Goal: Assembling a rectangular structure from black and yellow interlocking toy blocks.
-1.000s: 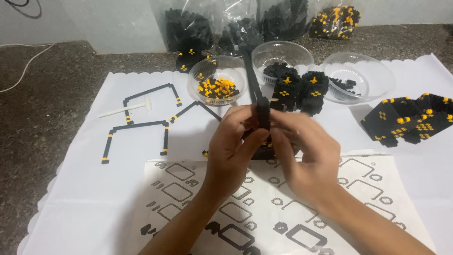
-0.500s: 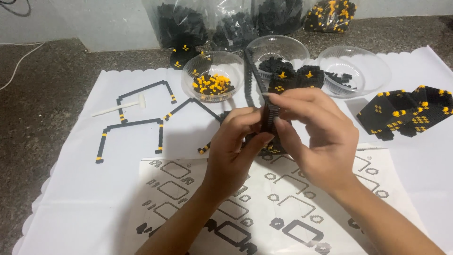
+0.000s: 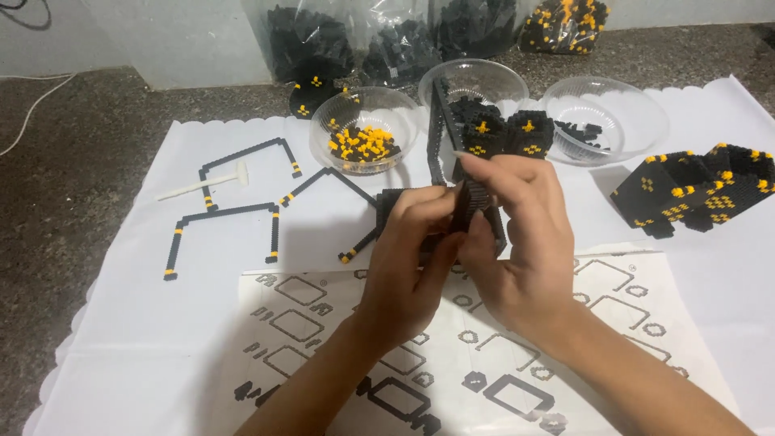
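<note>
Black brick assembly [image 3: 476, 211] sits mid-scene over the white cloth [image 3: 121, 339], just beyond the printed instruction sheet [image 3: 339, 315]. The left hand [image 3: 408, 258] and right hand [image 3: 517, 242] pinch it from both sides, fingers clamped on it, thumbs nearest.

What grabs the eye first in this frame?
Both hands, left hand and right hand, meet at centre, pinching a black block piece over the instruction sheet. Behind them stands a clear bowl of yellow and black bits, and at far right sits a black faceted build with yellow dots. Thin black frames lie on the white cloth at left.
</note>
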